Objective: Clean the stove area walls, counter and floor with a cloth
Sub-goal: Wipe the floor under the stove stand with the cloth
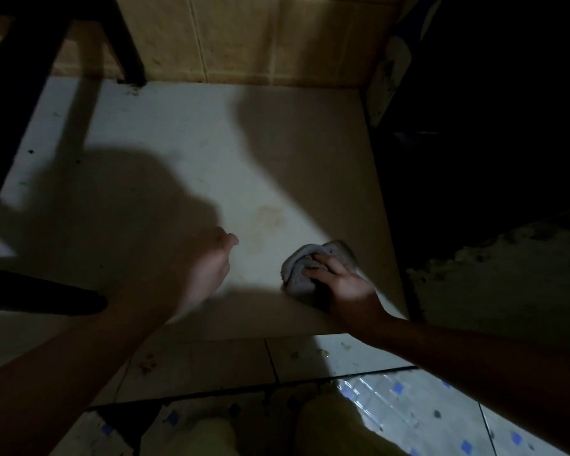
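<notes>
1. Grey cloth (310,266) – bunched into a crumpled, soft-looking wad, it lay on the white slab (185,153) near the front right corner, pressed flat against the surface.
2. Right hand (343,284) – fingers and thumb were curled over the near side of the cloth, gripping it and bearing down on it.
3. Left hand (208,261) hung above the slab, left of the cloth and apart from it. It was blurred, its fingers loosely curled with the thumb out, and it held nothing.
4. A faint brownish stain (267,218) marked the slab between the two hands and slightly behind them. Dark specks dotted the slab's left and rear margins.
5. Tan tiled wall (244,37) rose from the slab's rear edge. Black frame legs (125,37) stood at its rear left corner.
6. Pale floor tiles (195,360), scattered with crumbs, lay below the slab's front edge. Nearer the viewer, the tiles carried small blue squares (399,388).
7. Rough, crumbling masonry (507,274) lay in deep shadow to the slab's right.
</notes>
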Action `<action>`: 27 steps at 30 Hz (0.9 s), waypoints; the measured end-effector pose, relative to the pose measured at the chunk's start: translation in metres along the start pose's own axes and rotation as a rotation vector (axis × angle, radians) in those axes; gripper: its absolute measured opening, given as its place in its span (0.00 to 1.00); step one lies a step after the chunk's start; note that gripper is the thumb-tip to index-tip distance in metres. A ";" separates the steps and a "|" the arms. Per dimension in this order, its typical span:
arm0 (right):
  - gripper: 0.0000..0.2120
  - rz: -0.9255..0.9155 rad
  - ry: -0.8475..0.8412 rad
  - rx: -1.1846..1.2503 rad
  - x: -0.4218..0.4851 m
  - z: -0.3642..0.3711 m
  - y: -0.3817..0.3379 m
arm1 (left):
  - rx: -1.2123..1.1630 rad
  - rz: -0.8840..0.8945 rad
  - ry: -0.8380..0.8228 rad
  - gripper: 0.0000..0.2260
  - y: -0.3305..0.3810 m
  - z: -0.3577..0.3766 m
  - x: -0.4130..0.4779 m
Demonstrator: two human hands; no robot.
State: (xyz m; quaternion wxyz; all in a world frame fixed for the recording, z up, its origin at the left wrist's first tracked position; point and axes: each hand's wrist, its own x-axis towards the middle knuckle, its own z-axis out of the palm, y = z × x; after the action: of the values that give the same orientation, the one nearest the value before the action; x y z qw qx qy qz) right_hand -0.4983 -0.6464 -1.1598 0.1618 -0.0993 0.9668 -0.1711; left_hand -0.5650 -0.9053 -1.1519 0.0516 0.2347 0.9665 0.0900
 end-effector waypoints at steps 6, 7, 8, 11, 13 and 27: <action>0.26 0.129 -0.006 0.033 0.022 -0.010 -0.001 | -0.042 -0.053 0.042 0.12 -0.014 0.000 -0.005; 0.26 0.129 -0.007 0.018 0.028 -0.012 -0.004 | -0.062 -0.063 0.051 0.12 -0.018 -0.002 -0.007; 0.27 0.124 -0.012 -0.002 0.033 -0.014 -0.009 | -0.072 -0.063 0.068 0.12 -0.023 -0.003 -0.010; 0.26 0.090 -0.020 -0.006 0.045 -0.011 -0.024 | -0.073 -0.106 0.078 0.13 -0.034 -0.005 -0.016; 0.23 0.043 -0.021 0.019 0.054 -0.005 -0.037 | -0.100 -0.138 0.083 0.15 -0.040 -0.004 -0.018; 0.27 -0.082 -0.038 0.048 0.144 -0.025 -0.071 | -0.120 -0.271 0.016 0.16 -0.063 -0.011 0.013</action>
State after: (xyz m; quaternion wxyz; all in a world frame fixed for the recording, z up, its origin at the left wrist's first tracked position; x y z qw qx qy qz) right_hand -0.6308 -0.7398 -1.1516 0.1754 -0.1384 0.9542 -0.1990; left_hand -0.6064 -0.9556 -1.1544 0.0695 0.0978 0.9826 0.1419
